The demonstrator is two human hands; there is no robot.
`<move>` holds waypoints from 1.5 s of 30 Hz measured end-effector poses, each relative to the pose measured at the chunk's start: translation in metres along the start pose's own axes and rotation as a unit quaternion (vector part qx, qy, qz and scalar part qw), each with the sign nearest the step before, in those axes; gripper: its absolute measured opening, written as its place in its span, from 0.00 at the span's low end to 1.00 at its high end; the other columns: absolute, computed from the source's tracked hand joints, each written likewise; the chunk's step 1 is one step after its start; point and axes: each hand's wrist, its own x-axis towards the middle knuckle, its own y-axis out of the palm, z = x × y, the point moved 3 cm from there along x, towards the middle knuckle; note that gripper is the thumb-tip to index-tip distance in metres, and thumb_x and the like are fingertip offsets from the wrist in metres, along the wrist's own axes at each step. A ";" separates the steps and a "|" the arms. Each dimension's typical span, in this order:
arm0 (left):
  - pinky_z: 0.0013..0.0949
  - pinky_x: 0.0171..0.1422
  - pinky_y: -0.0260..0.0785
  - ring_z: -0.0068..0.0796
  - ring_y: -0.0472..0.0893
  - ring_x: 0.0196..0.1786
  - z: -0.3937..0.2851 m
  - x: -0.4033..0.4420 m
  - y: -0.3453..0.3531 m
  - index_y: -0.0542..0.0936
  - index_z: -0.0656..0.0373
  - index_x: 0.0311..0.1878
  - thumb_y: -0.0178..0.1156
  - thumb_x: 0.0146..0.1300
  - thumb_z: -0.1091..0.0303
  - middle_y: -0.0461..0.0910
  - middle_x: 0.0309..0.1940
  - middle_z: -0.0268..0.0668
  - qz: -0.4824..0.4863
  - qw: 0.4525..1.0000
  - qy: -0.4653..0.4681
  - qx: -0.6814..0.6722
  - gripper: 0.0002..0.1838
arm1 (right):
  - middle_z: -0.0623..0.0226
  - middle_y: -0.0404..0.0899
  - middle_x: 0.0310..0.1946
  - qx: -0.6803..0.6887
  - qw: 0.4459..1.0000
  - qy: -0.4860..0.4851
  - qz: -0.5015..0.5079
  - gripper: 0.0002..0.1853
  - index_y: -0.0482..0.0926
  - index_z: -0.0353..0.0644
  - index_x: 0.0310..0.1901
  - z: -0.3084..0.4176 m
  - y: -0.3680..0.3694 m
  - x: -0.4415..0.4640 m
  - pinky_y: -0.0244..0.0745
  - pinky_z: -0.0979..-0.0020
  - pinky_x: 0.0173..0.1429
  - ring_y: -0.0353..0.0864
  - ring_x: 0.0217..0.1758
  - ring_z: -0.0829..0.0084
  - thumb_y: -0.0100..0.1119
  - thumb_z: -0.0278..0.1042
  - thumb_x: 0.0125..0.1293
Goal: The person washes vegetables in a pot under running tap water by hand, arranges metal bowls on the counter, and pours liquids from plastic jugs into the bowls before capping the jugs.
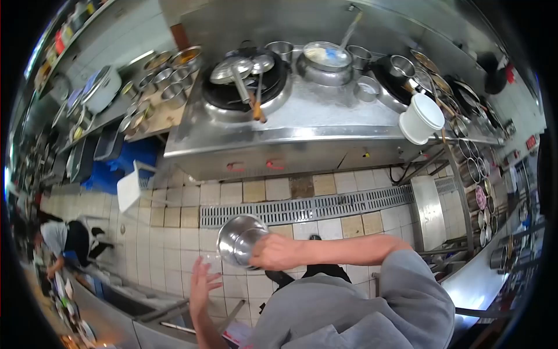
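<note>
Seemingly, holding is the step: the right hand (272, 251) has its grip closed on the bowl (237, 235) above the floor (174, 256); the left hand (203, 285), spread wide, looks empty. Moving the bowl likely calls for steadiness.

Steel cooking desk (325, 107) at 12 o'clock, pots (280, 53) on top.
Blk wok (220, 95) w/ utensils (240, 88) at 11; wht bucket (421, 119) nr desk edge, 2; lg cooker (102, 93) at 10; wht chair (129, 192) at 9; co-worker (75, 235) in grey top, approx. 8.
</note>
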 end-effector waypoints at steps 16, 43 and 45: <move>0.54 0.36 0.84 0.53 0.84 0.39 -0.025 0.155 0.177 0.67 0.70 0.57 0.48 0.49 0.78 0.78 0.46 0.53 -0.100 0.960 -0.115 -0.237 0.27 | 0.56 0.75 0.49 0.054 0.987 -0.097 -0.113 0.13 0.82 0.45 0.37 -0.219 -0.114 -0.009 0.55 0.51 0.72 0.68 0.61 0.55 0.65 0.36 0.48; 0.59 0.48 0.75 0.53 0.79 0.53 -0.061 0.293 0.244 0.74 0.61 0.54 0.54 0.56 0.67 0.78 0.50 0.50 -0.393 0.895 -0.154 -0.144 0.21 | 0.47 0.46 0.76 -0.230 0.795 0.557 0.068 0.32 0.65 0.55 0.70 -0.954 -0.394 -0.128 0.73 0.57 0.65 0.66 0.72 0.51 0.53 0.31 0.62; 0.59 0.48 0.75 0.53 0.79 0.54 -0.064 0.297 0.246 0.74 0.61 0.54 0.54 0.56 0.66 0.78 0.50 0.50 -0.390 0.896 -0.162 -0.139 0.21 | 0.49 0.54 0.74 -0.197 0.780 0.593 0.041 0.26 0.72 0.50 0.65 -0.952 -0.389 -0.155 0.74 0.56 0.62 0.72 0.67 0.51 0.49 0.33 0.64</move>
